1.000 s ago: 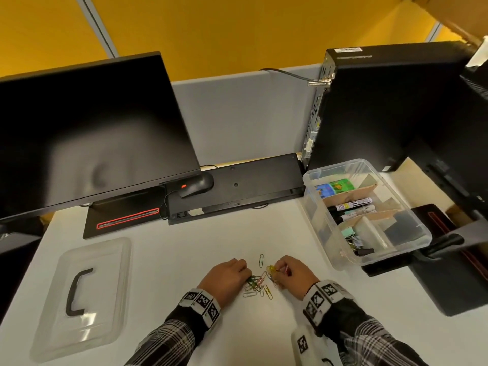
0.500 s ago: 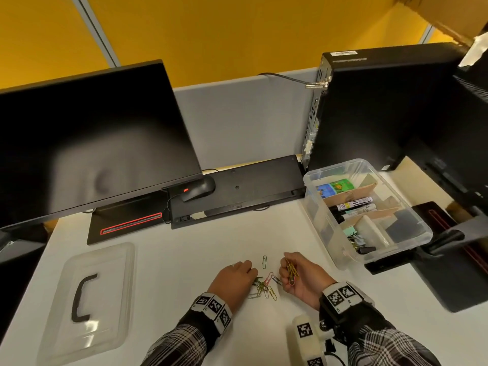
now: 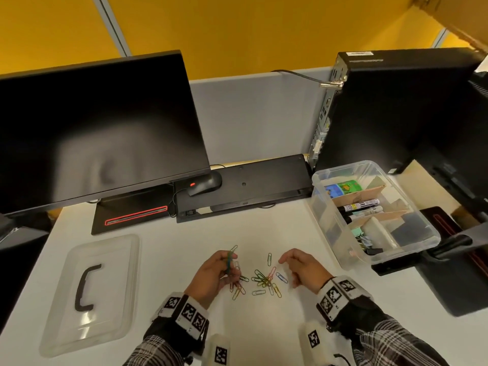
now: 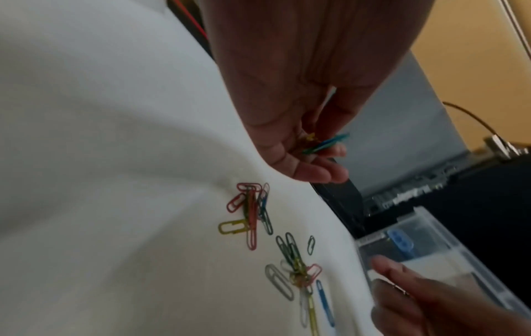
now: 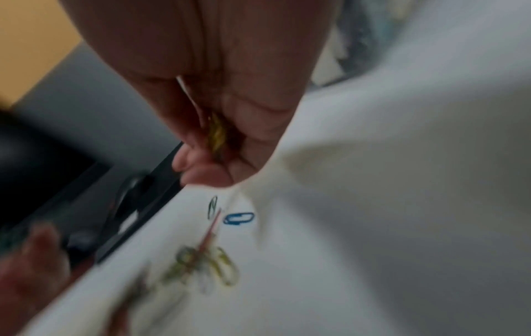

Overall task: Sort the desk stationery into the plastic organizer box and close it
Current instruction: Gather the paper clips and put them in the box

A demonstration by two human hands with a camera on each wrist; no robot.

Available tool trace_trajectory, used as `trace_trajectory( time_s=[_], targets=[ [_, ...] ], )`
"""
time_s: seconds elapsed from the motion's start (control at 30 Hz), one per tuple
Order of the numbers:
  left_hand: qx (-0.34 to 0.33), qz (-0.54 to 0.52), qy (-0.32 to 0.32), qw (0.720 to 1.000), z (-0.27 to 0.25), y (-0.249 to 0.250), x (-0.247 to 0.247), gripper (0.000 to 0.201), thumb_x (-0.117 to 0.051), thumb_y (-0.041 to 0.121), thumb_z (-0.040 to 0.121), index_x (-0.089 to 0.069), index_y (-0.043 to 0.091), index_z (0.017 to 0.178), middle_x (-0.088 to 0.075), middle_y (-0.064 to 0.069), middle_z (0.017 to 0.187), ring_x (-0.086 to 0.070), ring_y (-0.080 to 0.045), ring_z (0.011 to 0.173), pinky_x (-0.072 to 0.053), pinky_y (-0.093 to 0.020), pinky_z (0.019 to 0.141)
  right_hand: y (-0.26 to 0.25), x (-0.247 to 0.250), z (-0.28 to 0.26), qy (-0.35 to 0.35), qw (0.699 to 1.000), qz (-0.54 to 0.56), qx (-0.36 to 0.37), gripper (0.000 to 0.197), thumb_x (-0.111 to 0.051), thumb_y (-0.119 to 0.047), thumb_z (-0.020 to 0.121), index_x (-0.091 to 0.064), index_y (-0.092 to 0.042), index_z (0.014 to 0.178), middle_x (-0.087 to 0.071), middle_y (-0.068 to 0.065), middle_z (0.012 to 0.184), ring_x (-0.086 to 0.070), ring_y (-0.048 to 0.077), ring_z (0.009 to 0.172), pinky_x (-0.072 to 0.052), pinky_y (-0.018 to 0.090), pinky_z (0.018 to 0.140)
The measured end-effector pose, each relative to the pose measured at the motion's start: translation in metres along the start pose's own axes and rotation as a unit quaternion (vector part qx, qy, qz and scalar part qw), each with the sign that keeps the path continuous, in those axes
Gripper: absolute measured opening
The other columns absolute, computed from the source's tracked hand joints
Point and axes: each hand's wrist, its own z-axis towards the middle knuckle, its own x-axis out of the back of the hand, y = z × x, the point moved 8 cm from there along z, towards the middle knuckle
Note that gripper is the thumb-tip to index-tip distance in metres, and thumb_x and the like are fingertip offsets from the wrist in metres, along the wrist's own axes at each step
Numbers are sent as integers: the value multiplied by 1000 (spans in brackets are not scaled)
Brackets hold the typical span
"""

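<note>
Several coloured paper clips (image 3: 264,281) lie scattered on the white desk between my hands. My left hand (image 3: 227,262) is raised a little above them and grips a small bunch of clips (image 4: 324,143), green and blue among them. My right hand (image 3: 287,263) hovers to the right of the pile with its fingers curled round a few yellow clips (image 5: 217,134). The clear plastic organizer box (image 3: 320,215) stands open at the right, with markers, binder clips and sticky notes in cardboard compartments. Its clear lid (image 3: 111,260) with a black handle lies flat at the left.
A dark monitor (image 3: 92,133) on its stand fills the back left, with a black mouse (image 3: 206,184) and an upturned keyboard (image 3: 253,183) behind the clips. A black computer case (image 3: 396,107) stands behind the box. A second monitor stand (image 3: 454,247) lies right of the box.
Both hands have lifted off the pile and moved apart, each keeping clips. The left hand now holds a bunch; before, it rested on the pile.
</note>
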Motion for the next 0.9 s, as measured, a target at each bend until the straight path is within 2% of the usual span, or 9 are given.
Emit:
trace_trajectory(
  time_s=[0.07,0.13,0.2,0.3,0.47,0.57,0.67,0.8,0.9],
  targets=[
    [9,-37,20,999,-2,0,4,32,-27,-13,85,-55,2,80,-51,-9,70,-57,-21,61,-50,-31,62,-11,-13,-2,-22,971,-220,87,13,-42,-20,97,-54,-19,101,-46,-10,63,-43,5,54,-41,19,56],
    [16,-47,22,999,-2,-2,6,25,-29,-10,77,-50,3,73,-46,-9,69,-53,-21,58,-46,-31,60,-13,-35,-4,-76,918,-366,130,21,-52,-29,92,-48,-23,112,-56,-9,87,-53,7,75,-45,22,72],
    [23,-38,16,999,-2,-5,8,3,-42,5,70,-45,6,69,-43,-6,67,-48,-20,56,-41,-29,56,-6,-49,-2,-115,876,-452,124,37,-57,-35,89,-43,-24,121,-56,-2,113,-56,17,99,-46,31,88],
    [1,117,10,993,-3,-4,10,29,-57,33,81,-39,14,67,-41,1,62,-42,-14,56,-37,-27,59,-5,-57,6,-103,860,-483,130,29,-52,-33,92,-45,-18,116,-55,6,115,-54,23,103,-46,35,87],
    [-131,494,24,859,-2,6,8,32,-65,50,81,-48,23,87,-49,12,80,-45,-4,71,-36,-20,66,-8,-69,11,-84,831,-529,151,24,-38,-23,98,-46,-10,115,-51,10,118,-51,27,107,-42,36,84],
    [-105,609,-27,786,8,-5,6,72,-74,57,67,-42,26,124,-49,8,120,-48,-11,111,-40,-24,95,-15,-68,10,-63,827,-538,151,25,-35,-22,98,-44,-8,116,-51,12,118,-51,28,106,-42,36,82],
    [-92,674,-93,727,15,-14,3,97,-76,54,66,-24,26,143,-40,1,138,-38,-18,128,-35,-31,108,-19,-56,8,-56,888,-435,138,15,-35,-28,98,-44,-16,97,-52,5,96,-52,22,84,-39,31,72],
    [-128,715,-142,672,16,-15,-4,77,-71,46,76,-32,30,140,-46,3,126,-43,-16,117,-40,-30,98,-12,-35,9,-89,987,-125,40,21,-50,-29,89,-40,-20,73,-44,-2,68,-40,10,57,-33,24,54],
    [-165,722,-143,657,15,-7,-10,54,-64,42,84,-44,29,132,-51,3,116,-47,-16,108,-43,-29,88,-6,-32,4,-121,967,220,-38,14,-46,-22,66,-40,-11,59,-41,1,54,-33,11,40,-25,21,42]
  ],
)
